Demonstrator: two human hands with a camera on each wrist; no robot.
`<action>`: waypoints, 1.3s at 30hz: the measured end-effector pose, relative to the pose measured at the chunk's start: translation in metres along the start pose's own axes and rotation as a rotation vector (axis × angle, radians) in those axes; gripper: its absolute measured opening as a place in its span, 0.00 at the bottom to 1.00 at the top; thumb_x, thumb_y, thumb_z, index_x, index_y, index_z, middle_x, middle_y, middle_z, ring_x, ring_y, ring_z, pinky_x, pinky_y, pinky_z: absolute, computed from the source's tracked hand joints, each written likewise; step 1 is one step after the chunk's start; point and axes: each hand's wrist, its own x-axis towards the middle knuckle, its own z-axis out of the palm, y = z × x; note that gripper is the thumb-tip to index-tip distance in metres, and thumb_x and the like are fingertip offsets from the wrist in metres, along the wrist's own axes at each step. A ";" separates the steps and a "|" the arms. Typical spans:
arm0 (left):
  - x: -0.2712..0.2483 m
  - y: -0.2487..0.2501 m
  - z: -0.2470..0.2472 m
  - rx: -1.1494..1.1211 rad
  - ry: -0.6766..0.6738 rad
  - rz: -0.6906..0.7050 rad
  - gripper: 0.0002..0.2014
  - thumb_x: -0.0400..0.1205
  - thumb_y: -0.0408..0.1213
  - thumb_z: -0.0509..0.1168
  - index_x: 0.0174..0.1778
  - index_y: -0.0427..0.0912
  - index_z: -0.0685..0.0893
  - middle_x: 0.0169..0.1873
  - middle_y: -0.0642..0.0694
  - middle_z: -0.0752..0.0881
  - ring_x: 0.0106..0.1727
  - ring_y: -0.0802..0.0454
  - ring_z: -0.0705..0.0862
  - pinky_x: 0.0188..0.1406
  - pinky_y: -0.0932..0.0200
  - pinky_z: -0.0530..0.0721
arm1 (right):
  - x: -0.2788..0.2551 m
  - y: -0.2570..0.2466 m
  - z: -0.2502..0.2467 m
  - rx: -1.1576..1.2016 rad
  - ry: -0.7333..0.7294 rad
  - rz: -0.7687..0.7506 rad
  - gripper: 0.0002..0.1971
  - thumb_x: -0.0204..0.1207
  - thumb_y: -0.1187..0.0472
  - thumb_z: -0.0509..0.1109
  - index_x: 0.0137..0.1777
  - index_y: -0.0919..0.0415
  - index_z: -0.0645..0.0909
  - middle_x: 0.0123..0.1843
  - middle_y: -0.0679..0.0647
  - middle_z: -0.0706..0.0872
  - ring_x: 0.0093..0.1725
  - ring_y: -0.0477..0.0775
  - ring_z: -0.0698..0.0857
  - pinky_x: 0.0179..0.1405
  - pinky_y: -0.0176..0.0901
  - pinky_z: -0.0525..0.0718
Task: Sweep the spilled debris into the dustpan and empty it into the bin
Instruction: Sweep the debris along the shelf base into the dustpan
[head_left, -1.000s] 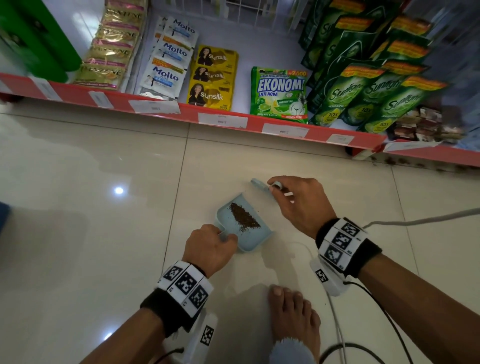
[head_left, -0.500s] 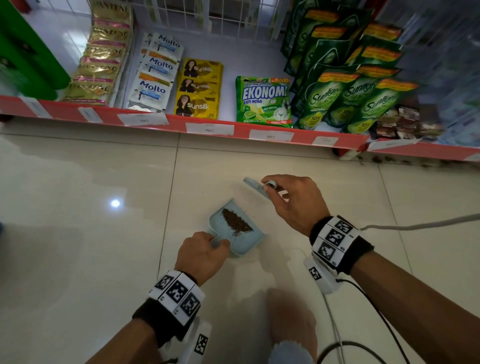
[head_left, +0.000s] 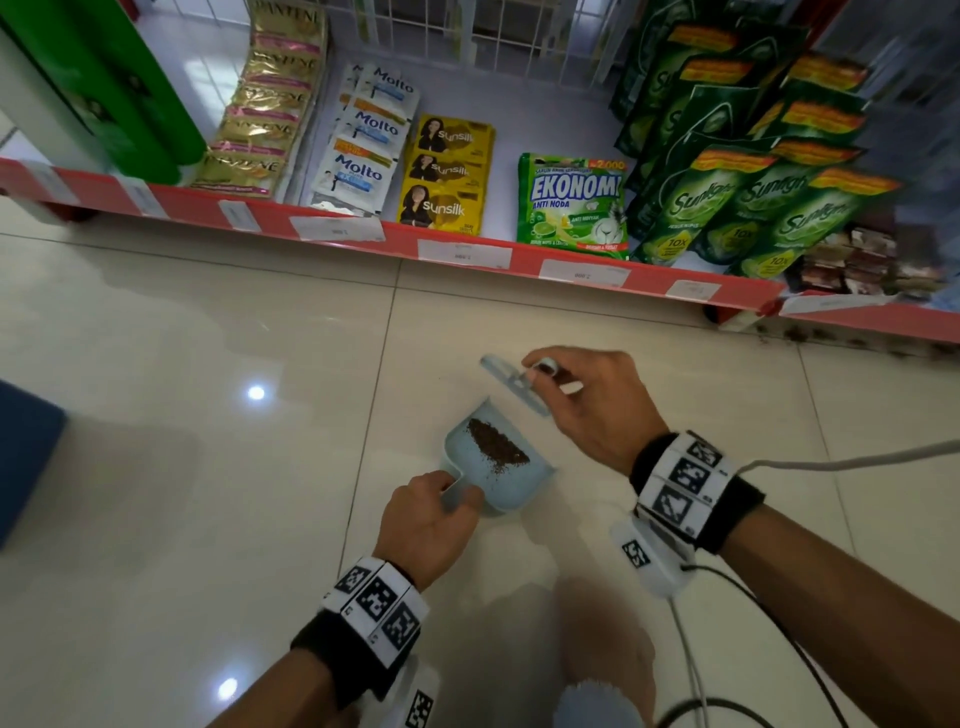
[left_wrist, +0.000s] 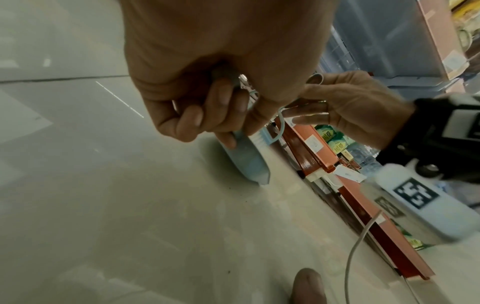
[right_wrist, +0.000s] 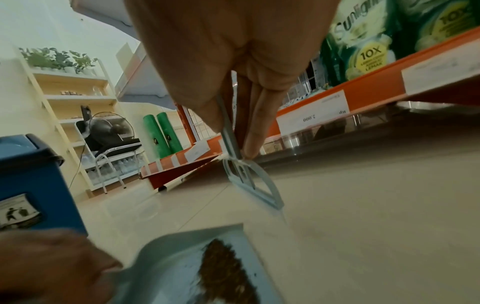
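Note:
A small light-blue dustpan (head_left: 511, 486) sits low over the tiled floor with a strip of dark brown debris (head_left: 496, 448) inside it. My left hand (head_left: 428, 522) grips its short handle (left_wrist: 235, 131) from the near side. My right hand (head_left: 587, 402) pinches the thin handle of a small light-blue hand brush (head_left: 511, 382), held just past the pan's far edge. In the right wrist view the brush head (right_wrist: 250, 183) hangs above the floor, with the pan (right_wrist: 176, 259) and debris (right_wrist: 224, 273) below it. A blue bin (right_wrist: 31, 185) stands to the left.
A red-edged bottom shelf (head_left: 467, 249) with sachets and green detergent pouches runs across just beyond the hands. A grey cable (head_left: 852, 460) trails on the floor at the right. My bare foot (head_left: 608, 639) is planted close behind the pan. A chair with a fan (right_wrist: 111, 133) stands farther left.
Both hands, the pan and the brush hold almost the same pose; the debris stays in the pan. The head view has tilted up and drifted, showing more of the shelf.

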 end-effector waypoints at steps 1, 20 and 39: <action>-0.001 -0.004 -0.001 -0.031 0.007 -0.004 0.18 0.80 0.47 0.67 0.25 0.48 0.73 0.22 0.53 0.78 0.26 0.54 0.75 0.27 0.61 0.70 | 0.009 0.001 -0.001 -0.013 0.013 -0.018 0.08 0.81 0.58 0.70 0.54 0.56 0.89 0.48 0.50 0.93 0.42 0.45 0.90 0.48 0.47 0.91; -0.026 -0.062 -0.037 -0.109 0.187 -0.064 0.19 0.73 0.54 0.66 0.22 0.47 0.71 0.14 0.56 0.74 0.18 0.61 0.71 0.24 0.61 0.68 | 0.018 0.033 -0.032 -0.124 -0.515 -0.234 0.10 0.80 0.63 0.73 0.58 0.56 0.90 0.57 0.48 0.93 0.51 0.49 0.92 0.55 0.41 0.89; -0.023 -0.068 -0.040 -0.057 0.189 -0.047 0.25 0.66 0.59 0.62 0.28 0.36 0.82 0.16 0.52 0.74 0.19 0.61 0.70 0.23 0.62 0.69 | 0.026 0.047 0.004 0.098 -0.159 0.209 0.03 0.81 0.66 0.69 0.50 0.63 0.84 0.39 0.56 0.91 0.39 0.49 0.92 0.46 0.53 0.92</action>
